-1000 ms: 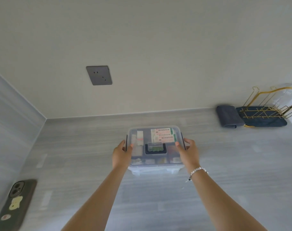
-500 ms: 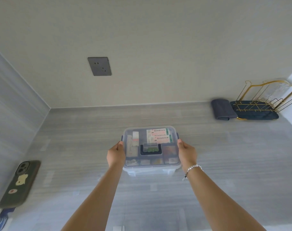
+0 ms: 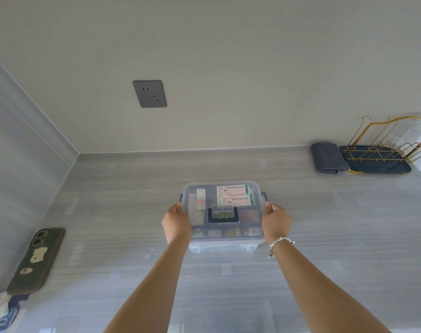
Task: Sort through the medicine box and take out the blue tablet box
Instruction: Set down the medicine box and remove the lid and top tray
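A clear plastic medicine box [image 3: 224, 241] with a shut lid and a dark folding handle on top sits on the grey counter [image 3: 325, 236]. Through the lid I see white and green cartons, strips and small packets. No blue tablet box can be picked out among them. My left hand [image 3: 176, 222] grips the box's left side near the blue clasp. My right hand [image 3: 276, 221], with a bead bracelet on the wrist, grips the right side.
A phone in a dark case [image 3: 37, 259] lies at the left by the grey side wall. A folded dark cloth [image 3: 327, 161] and a gold wire rack on a dark tray [image 3: 382, 151] stand at the back right. A grey socket [image 3: 150, 93] is on the wall.
Both hands have drawn the box a little toward me along the counter, and my thumbs have slid from the lid to its side edges. The view has shifted slightly.
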A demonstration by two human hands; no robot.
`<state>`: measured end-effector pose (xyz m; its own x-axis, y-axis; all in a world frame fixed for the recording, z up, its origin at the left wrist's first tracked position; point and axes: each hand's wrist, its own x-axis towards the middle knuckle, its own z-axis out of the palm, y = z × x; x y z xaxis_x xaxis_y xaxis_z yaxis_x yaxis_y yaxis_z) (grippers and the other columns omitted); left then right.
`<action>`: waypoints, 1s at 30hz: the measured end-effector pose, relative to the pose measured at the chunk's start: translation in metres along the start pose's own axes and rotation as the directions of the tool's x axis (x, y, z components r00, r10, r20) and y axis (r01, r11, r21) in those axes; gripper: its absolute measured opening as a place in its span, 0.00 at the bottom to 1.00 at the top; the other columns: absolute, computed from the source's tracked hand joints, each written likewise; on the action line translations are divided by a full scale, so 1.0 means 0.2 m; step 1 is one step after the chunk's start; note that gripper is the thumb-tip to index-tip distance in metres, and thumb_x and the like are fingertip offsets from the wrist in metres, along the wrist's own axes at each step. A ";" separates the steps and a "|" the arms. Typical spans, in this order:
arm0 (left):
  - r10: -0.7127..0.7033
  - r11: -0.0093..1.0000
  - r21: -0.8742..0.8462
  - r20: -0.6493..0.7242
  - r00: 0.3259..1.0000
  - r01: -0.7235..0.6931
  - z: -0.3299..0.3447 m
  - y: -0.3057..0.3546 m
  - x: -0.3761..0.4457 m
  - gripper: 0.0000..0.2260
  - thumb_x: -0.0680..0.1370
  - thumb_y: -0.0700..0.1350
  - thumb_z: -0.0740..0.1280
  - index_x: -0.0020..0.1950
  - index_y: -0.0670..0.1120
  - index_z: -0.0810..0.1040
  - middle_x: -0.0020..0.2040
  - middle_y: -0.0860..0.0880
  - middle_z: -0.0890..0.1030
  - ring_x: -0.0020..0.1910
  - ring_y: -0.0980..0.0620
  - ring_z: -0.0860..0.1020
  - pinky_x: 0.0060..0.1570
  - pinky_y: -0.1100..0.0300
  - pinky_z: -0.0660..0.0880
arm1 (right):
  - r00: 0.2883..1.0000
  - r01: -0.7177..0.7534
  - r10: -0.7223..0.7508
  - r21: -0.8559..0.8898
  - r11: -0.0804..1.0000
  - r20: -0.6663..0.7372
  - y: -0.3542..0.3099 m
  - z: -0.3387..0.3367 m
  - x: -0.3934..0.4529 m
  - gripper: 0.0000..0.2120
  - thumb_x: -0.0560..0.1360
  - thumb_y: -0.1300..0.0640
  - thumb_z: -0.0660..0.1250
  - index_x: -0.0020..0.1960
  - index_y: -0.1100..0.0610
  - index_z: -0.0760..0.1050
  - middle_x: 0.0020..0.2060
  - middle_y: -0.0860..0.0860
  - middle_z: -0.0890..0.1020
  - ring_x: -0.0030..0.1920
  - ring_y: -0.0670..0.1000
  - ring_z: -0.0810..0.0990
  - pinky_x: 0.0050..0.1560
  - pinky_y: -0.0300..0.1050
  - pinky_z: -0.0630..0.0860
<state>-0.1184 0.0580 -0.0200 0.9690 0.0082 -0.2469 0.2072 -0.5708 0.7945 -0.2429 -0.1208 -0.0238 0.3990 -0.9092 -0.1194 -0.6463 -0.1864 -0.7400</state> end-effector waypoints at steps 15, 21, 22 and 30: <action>0.305 0.907 0.295 0.035 0.952 -0.302 -0.04 -0.06 -0.02 0.18 0.80 0.49 0.56 0.69 0.46 0.68 0.68 0.44 0.70 0.67 0.43 0.65 0.65 0.48 0.62 | 0.994 0.077 -0.084 0.100 0.992 0.072 0.02 -0.04 -0.01 0.17 0.80 0.58 0.55 0.67 0.54 0.71 0.62 0.55 0.74 0.59 0.55 0.76 0.51 0.39 0.68; 0.192 0.968 0.126 0.188 0.963 -0.218 -0.04 -0.04 -0.06 0.22 0.80 0.47 0.56 0.74 0.45 0.60 0.71 0.44 0.66 0.71 0.45 0.62 0.69 0.49 0.64 | 0.982 0.162 -0.138 -0.209 0.964 0.128 0.05 -0.03 -0.06 0.20 0.80 0.49 0.53 0.70 0.50 0.66 0.71 0.52 0.67 0.70 0.55 0.62 0.70 0.52 0.59; 0.188 0.973 0.101 0.188 0.964 -0.210 -0.04 -0.04 -0.07 0.22 0.80 0.47 0.57 0.74 0.45 0.60 0.71 0.45 0.66 0.71 0.45 0.61 0.69 0.49 0.64 | 0.983 0.139 -0.105 -0.242 0.960 0.148 0.05 -0.03 -0.07 0.21 0.79 0.48 0.53 0.71 0.49 0.65 0.73 0.51 0.62 0.73 0.56 0.57 0.71 0.54 0.54; 0.128 0.991 -0.055 0.124 0.984 -0.122 -0.09 0.05 -0.14 0.22 0.78 0.46 0.61 0.72 0.47 0.65 0.72 0.49 0.69 0.72 0.48 0.64 0.71 0.50 0.64 | 0.973 0.029 -0.019 -0.040 0.999 0.230 -0.03 -0.04 -0.12 0.26 0.79 0.50 0.56 0.74 0.55 0.57 0.71 0.52 0.68 0.74 0.55 0.59 0.73 0.54 0.55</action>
<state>-0.1411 0.0667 0.0036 0.9634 -0.1669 -0.2096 0.0941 -0.5217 0.8479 -0.2526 -0.1008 -0.0111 0.5503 -0.7953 -0.2544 -0.6601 -0.2278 -0.7158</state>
